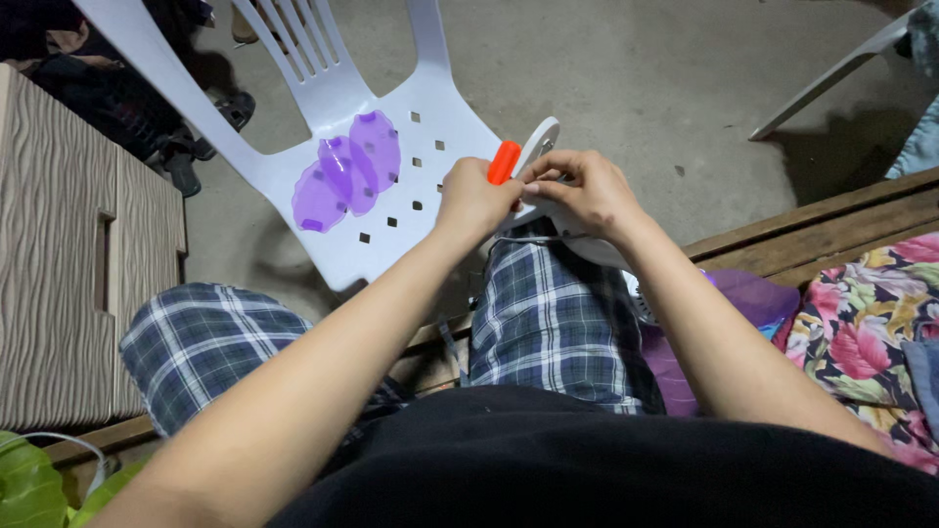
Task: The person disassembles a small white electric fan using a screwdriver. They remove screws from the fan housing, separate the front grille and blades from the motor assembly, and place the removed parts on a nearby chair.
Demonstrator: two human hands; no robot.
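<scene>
My left hand (472,200) grips a screwdriver with an orange handle (504,161), its tip hidden behind my fingers. My right hand (579,191) holds a white plastic fan part (541,143) that rests over my right knee; more of that white body (599,251) shows under my wrist. Both hands meet above my plaid shorts (548,313). A purple translucent fan blade (348,169) lies on the seat of a white plastic chair (421,117) just left of my hands.
A beige ribbed cabinet (59,254) stands at the left. To the right are a wooden bench edge (812,220), floral cloth (866,323) and purple plastic (753,298). Another white chair's leg (831,73) crosses the concrete floor at top right. Green leaves (29,484) show at bottom left.
</scene>
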